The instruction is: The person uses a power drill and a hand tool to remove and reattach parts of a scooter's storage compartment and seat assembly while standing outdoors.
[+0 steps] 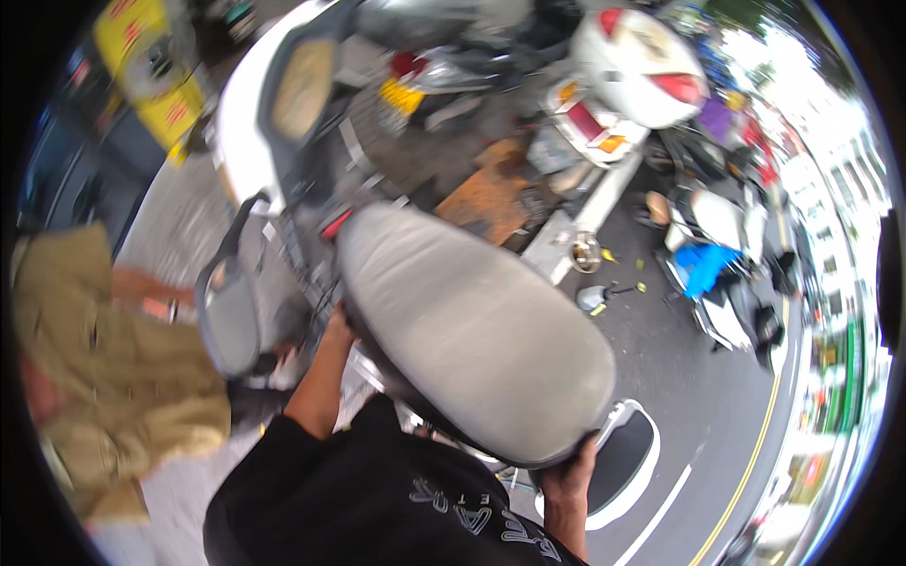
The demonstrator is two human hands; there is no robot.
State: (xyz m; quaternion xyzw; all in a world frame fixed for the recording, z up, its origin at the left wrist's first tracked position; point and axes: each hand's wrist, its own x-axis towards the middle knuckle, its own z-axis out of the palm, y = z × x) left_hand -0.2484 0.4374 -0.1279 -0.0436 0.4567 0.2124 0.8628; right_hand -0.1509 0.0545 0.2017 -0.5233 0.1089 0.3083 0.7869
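Observation:
A long grey scooter seat (472, 330) lies slantwise in front of my body, its narrow end toward the upper left and its wide end toward the lower right. My left hand (342, 325) grips its near edge by the narrow end; the fingers pass out of sight beneath. At the wide end my right hand (571, 472) is closed around the rim, with its fingertips partly hidden. A small red part (334, 224) shows beside the narrow tip. What lies under the seat is covered.
At left stands a person in a khaki vest (132, 368), near a scooter mirror (231, 321). A white scooter front (247, 123) and a white top box (642, 66) are beyond the seat. A rusty plate (486, 193) lies past it. Parked scooters (717, 222) line the road at right.

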